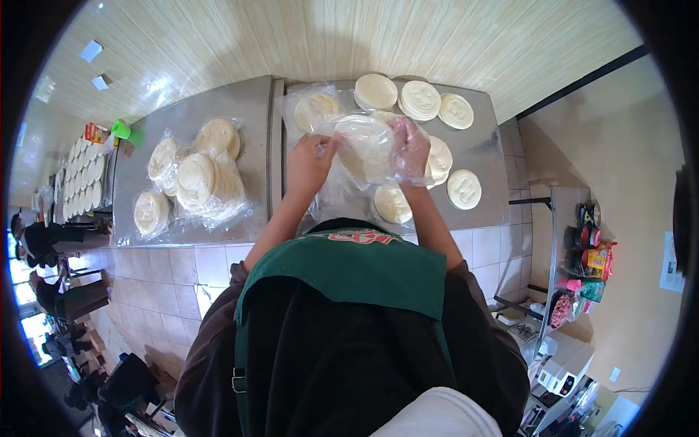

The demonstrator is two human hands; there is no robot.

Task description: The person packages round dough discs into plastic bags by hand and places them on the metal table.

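Note:
Between my hands is a clear plastic bag around a round pale flatbread stack, held above the metal table. My left hand pinches the bag's edge on the left side. Clear plastic covers my right hand, which grips the flatbreads at their right side; whether this plastic is the bag or a glove I cannot tell. Just beyond my left hand, another flatbread lies on plastic. Near my right hand lie flatbread piles and a single-looking round.
More flatbread stacks line the table's back by the wall. On the left metal table sit several bagged flatbread stacks. Further left are a green cup and rows of flatbreads. People stand at far left; a shelf stands right.

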